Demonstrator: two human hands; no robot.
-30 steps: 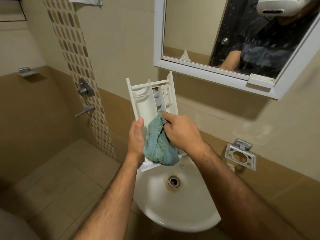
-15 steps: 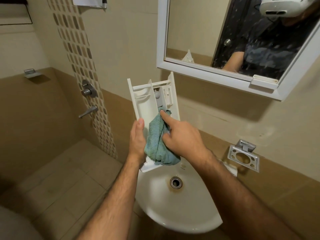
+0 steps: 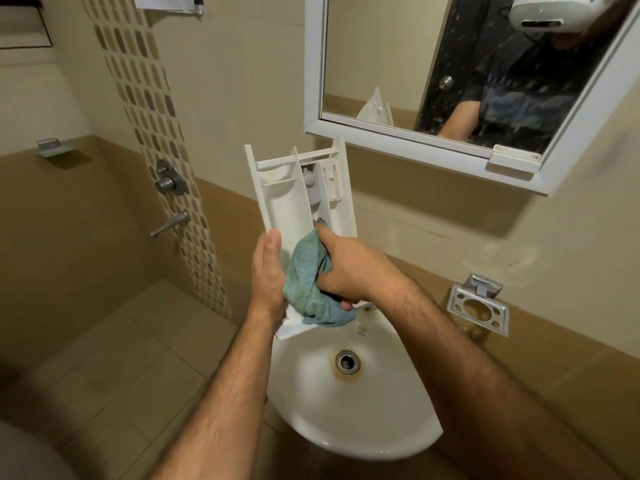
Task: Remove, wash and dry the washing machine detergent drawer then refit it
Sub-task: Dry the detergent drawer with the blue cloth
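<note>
The white plastic detergent drawer [image 3: 277, 209] is gripped upright in the left hand [image 3: 265, 271] above the white ceramic basin [image 3: 311, 403]. A bunched teal cloth [image 3: 306, 282] is clutched by the right hand [image 3: 349, 268] and pressed into it — drying appears underway. Removal is done, washing presumably too — refitting remains.

Right hand [image 3: 349, 268] slid back down detergent drawer [image 3: 294, 202], away from inner end toward front panel. Half a second ago index finger pointed up, pushing cloth [image 3: 308, 282] into right compartment; now fingers curled, bunching cloth lower against drawer. More of right compartment exposed above cloth. Cloth tail now draped over bottom front edge of drawer. Left hand [image 3: 265, 271] thumb shifted slightly up drawer's left wall. Drawer tilt roughly same as before, top slightly nearer mirror [image 3: 450, 81].
</note>
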